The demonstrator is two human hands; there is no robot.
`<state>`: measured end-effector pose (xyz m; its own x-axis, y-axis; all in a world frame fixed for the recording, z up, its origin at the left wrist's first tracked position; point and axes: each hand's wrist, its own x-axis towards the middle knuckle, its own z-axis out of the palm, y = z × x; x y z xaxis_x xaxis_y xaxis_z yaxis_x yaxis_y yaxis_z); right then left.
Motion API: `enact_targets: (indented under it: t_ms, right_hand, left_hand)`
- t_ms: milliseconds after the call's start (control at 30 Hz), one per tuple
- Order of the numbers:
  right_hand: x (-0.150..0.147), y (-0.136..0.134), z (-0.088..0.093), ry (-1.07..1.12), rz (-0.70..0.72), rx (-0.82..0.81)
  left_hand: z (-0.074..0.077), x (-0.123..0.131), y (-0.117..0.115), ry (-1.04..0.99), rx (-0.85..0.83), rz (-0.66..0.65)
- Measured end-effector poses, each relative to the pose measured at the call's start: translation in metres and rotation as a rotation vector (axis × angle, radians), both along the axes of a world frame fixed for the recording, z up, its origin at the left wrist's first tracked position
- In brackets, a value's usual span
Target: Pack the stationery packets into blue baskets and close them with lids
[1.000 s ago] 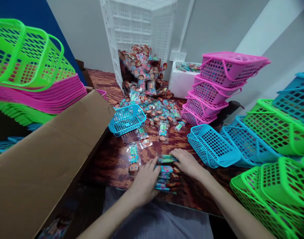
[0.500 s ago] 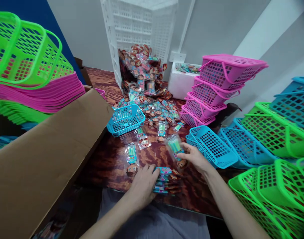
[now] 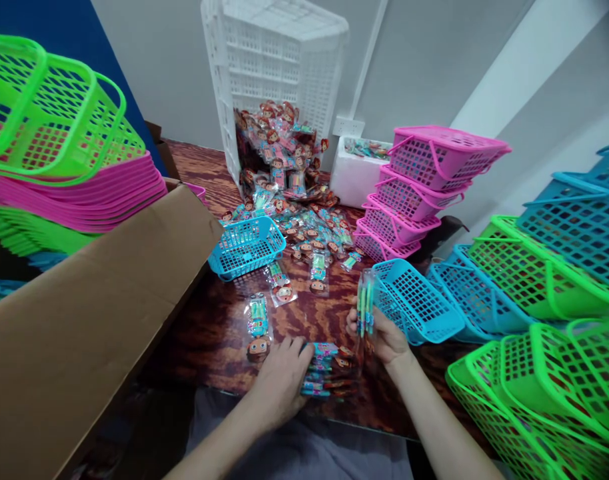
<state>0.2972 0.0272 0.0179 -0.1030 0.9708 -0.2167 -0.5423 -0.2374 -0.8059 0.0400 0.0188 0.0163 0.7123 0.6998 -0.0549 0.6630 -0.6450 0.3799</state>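
My left hand (image 3: 287, 370) curls its fingers around the left end of a row of doll-faced plastic packets (image 3: 322, 373) standing on edge near the table's front. Held upright in my right hand (image 3: 387, 337) is one clear packet (image 3: 365, 310) with green and blue sticks inside, just right of that row. A single packet (image 3: 258, 327) lies flat left of my hands. Two more, a packet (image 3: 280, 281) and a packet (image 3: 318, 272), lie farther back. A blue basket (image 3: 247, 247) stands behind them, and another blue basket (image 3: 417, 300) is right of my right hand.
A white crate (image 3: 219, 87) on its side spills a heap of packets (image 3: 304, 220) onto the table. Pink baskets (image 3: 419, 180) are stacked at right, beside green baskets (image 3: 534, 373) and a white foam box (image 3: 352, 175). A cardboard box (image 3: 99, 320) borders the left.
My right hand has turned the packet from lying slanted to upright, on edge. My left hand stays on the row. The whole view has shifted slightly.
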Motion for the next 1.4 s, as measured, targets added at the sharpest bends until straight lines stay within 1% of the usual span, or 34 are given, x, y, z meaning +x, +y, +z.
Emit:
enact_targets:
  t_ms: [100, 167, 233, 300, 333, 400, 433, 467, 500, 567, 700, 800, 900, 1000, 1067, 1133, 1167, 1233, 1300, 1367, 1400]
  right_hand:
    - [0.0, 0.002, 0.003, -0.044, 0.007, 0.008]
    - [0.0, 0.011, 0.011, -0.179, 0.001, 0.034]
    - [-0.004, 0.025, 0.02, -0.446, -0.028, 0.088]
    - [-0.012, 0.038, 0.026, -0.837, -0.046, 0.17]
    - [-0.018, 0.042, 0.027, -1.058, -0.02, 0.221]
    - [-0.033, 0.045, 0.025, -1.422, 0.122, 0.32]
    - [-0.041, 0.043, 0.023, -1.531, 0.219, 0.365]
    - [-0.048, 0.04, 0.021, -1.594, 0.317, 0.405]
    - [-0.053, 0.035, 0.02, -1.616, 0.401, 0.439]
    - [-0.059, 0.026, 0.018, -1.591, 0.502, 0.469]
    - [-0.054, 0.014, 0.026, -1.434, 0.595, 0.44]
    - [-0.048, 0.006, 0.035, -1.345, 0.658, 0.397]
    - [-0.051, -0.007, 0.04, -1.34, 0.722, 0.381]
    - [-0.067, -0.021, 0.037, -1.459, 0.756, 0.348]
    - [-0.081, -0.028, 0.033, -1.634, 0.701, 0.301]
    - [-0.092, -0.032, 0.03, -1.777, 0.614, 0.31]
    - [-0.095, -0.033, 0.029, -1.815, 0.572, 0.34]
    - [-0.097, -0.034, 0.027, -1.83, 0.52, 0.417]
    - [-0.094, -0.035, 0.025, -1.827, 0.49, 0.449]
    - [-0.089, -0.034, 0.022, -1.821, 0.478, 0.448]
    - [-0.087, -0.034, 0.02, -1.816, 0.477, 0.444]
  left_hand:
    - [0.001, 0.0, 0.0, -0.003, 0.007, 0.002]
    - [0.003, 0.0, 0.0, -0.007, 0.011, -0.001]
    - [0.006, 0.0, 0.0, -0.004, 0.02, -0.008]
    - [0.008, 0.0, 0.0, 0.004, 0.03, -0.022]
    - [0.009, 0.0, 0.001, 0.009, 0.032, -0.026]
    - [0.009, 0.0, 0.0, 0.005, 0.038, -0.022]
    - [0.008, 0.0, 0.0, -0.01, 0.049, -0.017]
    - [0.006, 0.0, -0.001, -0.034, 0.067, -0.009]
    - [0.004, -0.001, -0.003, -0.065, 0.093, 0.0]
    - [0.001, -0.001, -0.006, -0.122, 0.16, 0.021]
    - [-0.003, 0.0, -0.008, -0.129, 0.254, 0.05]
    - [-0.003, 0.001, -0.003, -0.086, 0.217, 0.043]
    - [-0.003, 0.003, 0.003, -0.066, 0.148, 0.04]
    - [-0.004, 0.007, 0.006, -0.059, 0.121, 0.022]
    - [-0.003, 0.009, 0.007, -0.041, 0.104, 0.022]
    - [0.0, 0.008, 0.009, -0.033, 0.062, 0.04]
    - [0.002, 0.005, 0.011, -0.043, 0.021, 0.037]
    - [0.007, -0.006, 0.017, -0.108, -0.111, -0.01]
    - [0.013, -0.021, 0.026, -0.237, -0.316, -0.054]
    - [0.016, -0.036, 0.034, -0.447, -0.551, 0.027]
    - [0.016, -0.042, 0.036, -0.566, -0.662, 0.105]
